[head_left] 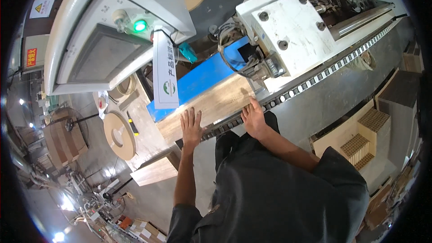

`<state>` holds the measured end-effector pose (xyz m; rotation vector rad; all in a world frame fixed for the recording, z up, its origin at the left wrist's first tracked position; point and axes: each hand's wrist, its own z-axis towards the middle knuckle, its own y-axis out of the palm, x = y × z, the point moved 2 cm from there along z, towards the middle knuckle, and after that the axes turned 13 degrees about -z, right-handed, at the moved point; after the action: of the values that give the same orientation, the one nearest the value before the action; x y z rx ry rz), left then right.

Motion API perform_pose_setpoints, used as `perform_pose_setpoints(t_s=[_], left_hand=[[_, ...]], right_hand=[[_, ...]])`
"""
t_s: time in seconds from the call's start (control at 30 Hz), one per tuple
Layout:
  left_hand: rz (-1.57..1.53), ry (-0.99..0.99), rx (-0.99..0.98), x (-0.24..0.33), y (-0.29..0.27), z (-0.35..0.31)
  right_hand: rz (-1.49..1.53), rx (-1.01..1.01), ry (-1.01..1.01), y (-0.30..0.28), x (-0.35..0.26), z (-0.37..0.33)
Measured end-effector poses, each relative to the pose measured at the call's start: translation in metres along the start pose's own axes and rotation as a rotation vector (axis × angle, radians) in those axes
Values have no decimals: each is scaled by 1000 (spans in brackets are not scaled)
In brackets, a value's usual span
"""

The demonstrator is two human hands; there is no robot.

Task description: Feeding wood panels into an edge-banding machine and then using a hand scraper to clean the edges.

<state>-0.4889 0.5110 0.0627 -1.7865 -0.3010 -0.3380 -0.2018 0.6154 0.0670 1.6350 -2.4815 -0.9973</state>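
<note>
A wooden panel (211,103) is pressed flat by both hands on the machine bed.

The left hand (192,128) is laid open on its near edge, and the right hand (254,118) is spread at its right corner, beside the roller track (315,77). A blue guide (202,78) is seen behind the panel.

Light wood-grain board (211,103), lying flat, angled beside blue guide (202,78)

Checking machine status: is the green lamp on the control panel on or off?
On. The green lamp glows bright on the control panel, above the dark screen.
</note>
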Motion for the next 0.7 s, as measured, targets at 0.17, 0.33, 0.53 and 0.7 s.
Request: perform_pose_setpoints(t_s=[0.17, 0.33, 0.53, 0.7], left_hand=[[-20, 6, 11, -4, -2, 3], [-52, 0, 11, -13, -17, -12], [86, 15, 20, -16, -9, -13], [119, 13, 25, -6, 6, -4]], right_hand=[[38, 30, -7, -2, 7, 1], [19, 24, -38, 2, 8, -4], [13, 75, -50, -4, 5, 1], [5, 164, -72, -7, -18, -5]])
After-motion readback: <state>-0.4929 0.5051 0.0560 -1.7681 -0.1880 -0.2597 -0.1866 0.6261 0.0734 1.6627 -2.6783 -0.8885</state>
